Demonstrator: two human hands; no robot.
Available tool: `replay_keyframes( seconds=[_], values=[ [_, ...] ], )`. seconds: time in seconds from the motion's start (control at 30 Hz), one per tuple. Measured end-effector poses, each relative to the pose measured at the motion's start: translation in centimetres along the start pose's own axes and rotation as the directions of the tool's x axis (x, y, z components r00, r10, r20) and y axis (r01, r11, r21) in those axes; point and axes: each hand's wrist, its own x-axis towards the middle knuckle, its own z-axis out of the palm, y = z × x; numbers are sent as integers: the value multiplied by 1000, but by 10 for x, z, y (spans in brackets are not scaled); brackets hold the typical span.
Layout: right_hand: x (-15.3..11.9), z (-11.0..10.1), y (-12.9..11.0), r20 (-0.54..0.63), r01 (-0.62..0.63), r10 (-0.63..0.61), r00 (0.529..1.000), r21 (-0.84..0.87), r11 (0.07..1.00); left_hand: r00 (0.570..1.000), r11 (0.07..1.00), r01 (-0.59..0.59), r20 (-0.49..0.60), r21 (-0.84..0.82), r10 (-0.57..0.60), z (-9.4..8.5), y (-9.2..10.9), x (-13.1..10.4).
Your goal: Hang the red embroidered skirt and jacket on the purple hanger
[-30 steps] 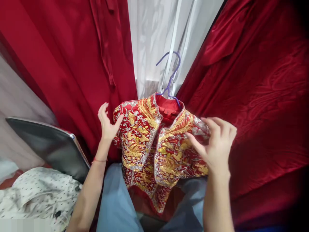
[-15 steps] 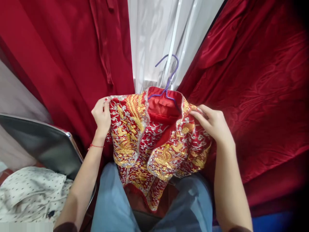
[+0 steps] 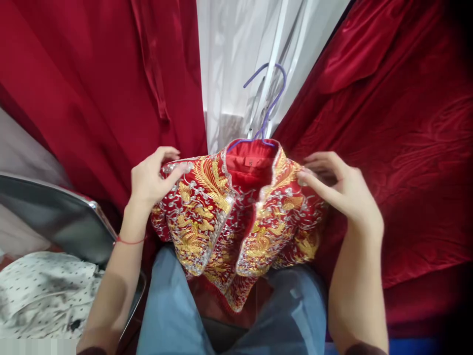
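A red jacket (image 3: 199,222) with gold and silver embroidery sits on a purple hanger (image 3: 271,106), its front parted over the red lining. Inside the collar a small label shows an S. At the shoulder on the left, my left hand (image 3: 150,180) has its thumb against the cloth and its fingers apart above the edge. My right hand (image 3: 338,185) is at the other shoulder, thumb tip touching the embroidery and fingers spread loosely behind. The jacket's lower hem hangs between my knees.
Red curtains or drapes (image 3: 92,74) hang on the left, with more red cloth (image 3: 406,172) on the right. White poles (image 3: 275,42) stand before white cloth behind the hanger. Beside my left arm is a dark chair back (image 3: 55,212), with white dotted fabric (image 3: 44,291) below.
Both hands have loosened from pinching the jacket's shoulders, with fingers now apart. The hanger hook appears higher and further right, and the collar sits lower on the hanger.
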Motion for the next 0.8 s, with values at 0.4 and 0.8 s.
replay_keyframes(
  seconds=[0.4,0.8],
  values=[
    [41,13,-16,288,389,-303,909,-319,864,962,973,-211,156,-92,223,36,44,51],
    [0,31,12,52,22,-10,999,-236,971,965,947,150,250,-284,-78,20,-49,17]
  ],
)
